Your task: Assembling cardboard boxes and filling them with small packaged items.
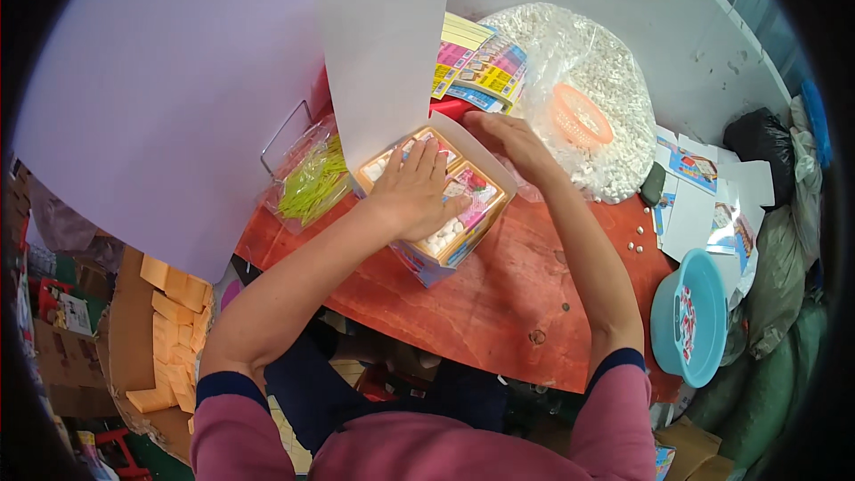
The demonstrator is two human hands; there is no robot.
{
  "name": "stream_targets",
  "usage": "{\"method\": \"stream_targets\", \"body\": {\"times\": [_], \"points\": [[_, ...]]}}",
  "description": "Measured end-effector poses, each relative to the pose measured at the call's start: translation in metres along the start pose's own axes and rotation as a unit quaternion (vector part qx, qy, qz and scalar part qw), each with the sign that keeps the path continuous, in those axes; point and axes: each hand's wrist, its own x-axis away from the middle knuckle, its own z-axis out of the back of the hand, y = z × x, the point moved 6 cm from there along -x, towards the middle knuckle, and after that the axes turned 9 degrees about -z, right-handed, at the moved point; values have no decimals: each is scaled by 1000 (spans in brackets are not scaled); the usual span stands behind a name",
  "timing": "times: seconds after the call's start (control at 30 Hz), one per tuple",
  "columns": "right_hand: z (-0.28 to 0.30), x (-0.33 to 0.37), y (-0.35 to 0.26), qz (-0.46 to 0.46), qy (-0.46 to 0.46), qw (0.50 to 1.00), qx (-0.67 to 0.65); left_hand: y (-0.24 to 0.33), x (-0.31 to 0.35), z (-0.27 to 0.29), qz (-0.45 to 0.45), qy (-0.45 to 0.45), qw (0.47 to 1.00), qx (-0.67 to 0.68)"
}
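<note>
My left hand (pixel 411 194) lies flat, fingers stretched, across the top of a packed cardboard box (pixel 427 273) with printed sides. Inside the box are orange-yellow trays holding white pebbles (pixel 448 233) and a pink printed packet (pixel 479 192); my palm hides part of them. A white flap stands up along the box's far right side. Just beyond that flap is my right hand (pixel 518 144), its fingers extended to the left beside a red container (pixel 451 109). The fingertips are partly hard to make out, and I see nothing held in them.
Behind the box are printed cards (pixel 488 67) and a large clear bag of white pebbles (pixel 614 62) with an orange basket (pixel 581 116). Green strips in a bag (pixel 313 180) lie left. A blue basin (pixel 661 321) stands right; a carton of orange trays (pixel 174 338) sits lower left.
</note>
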Motion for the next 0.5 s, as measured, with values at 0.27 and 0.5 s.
{"method": "stream_targets", "body": {"times": [0.27, 0.5], "points": [[-55, -27, 17, -76, -117, 990, 9, 2, 5, 3, -2, 22, 1000, 3], [-63, -28, 3, -17, -129, 989, 73, 2, 4, 1, -6, 47, 999, -6]]}}
